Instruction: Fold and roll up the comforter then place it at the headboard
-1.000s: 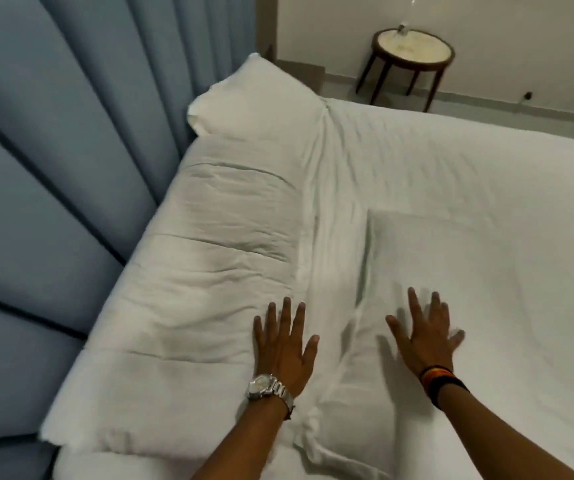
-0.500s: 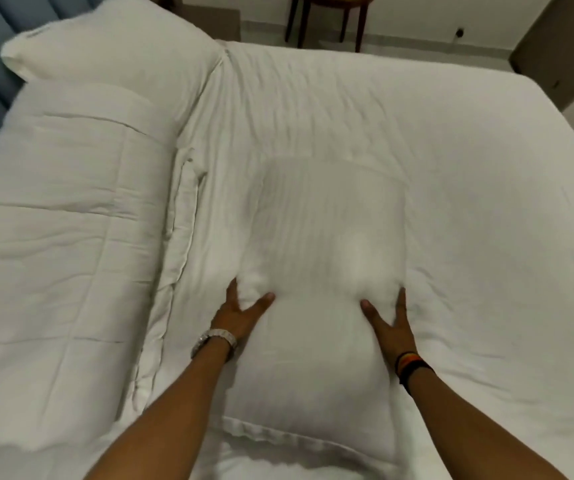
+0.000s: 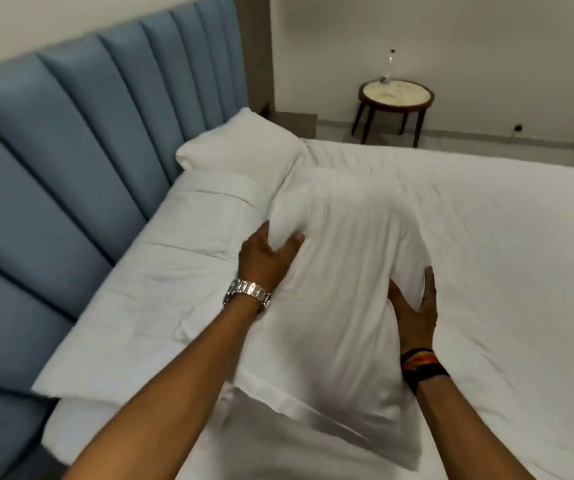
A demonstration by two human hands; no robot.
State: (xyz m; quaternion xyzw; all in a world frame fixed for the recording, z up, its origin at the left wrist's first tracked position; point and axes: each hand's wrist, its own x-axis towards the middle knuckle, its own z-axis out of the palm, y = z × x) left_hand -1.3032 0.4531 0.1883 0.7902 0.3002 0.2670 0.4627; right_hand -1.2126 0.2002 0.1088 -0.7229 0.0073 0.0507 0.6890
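Note:
The folded white comforter (image 3: 161, 271) lies in a long roll along the blue padded headboard (image 3: 71, 140). A white pillow (image 3: 341, 271) is raised off the bed between my hands. My left hand (image 3: 266, 258), watch on its wrist, grips the pillow's left side with fingers behind and thumb in front. On the right side, my right hand (image 3: 415, 306), wearing a dark wristband, grips the pillow the same way. A second white pillow (image 3: 240, 150) rests at the far end of the comforter against the headboard.
The bed's white sheet (image 3: 503, 254) spreads to the right. A round wooden side table (image 3: 396, 95) with a small bottle (image 3: 390, 69) stands by the far wall. A low bedside shelf (image 3: 296, 121) sits past the headboard.
Both hands moved from lying flat on the bedding to gripping the pillow's sides and lifting it toward the headboard. The view swung left and up, showing the headboard again.

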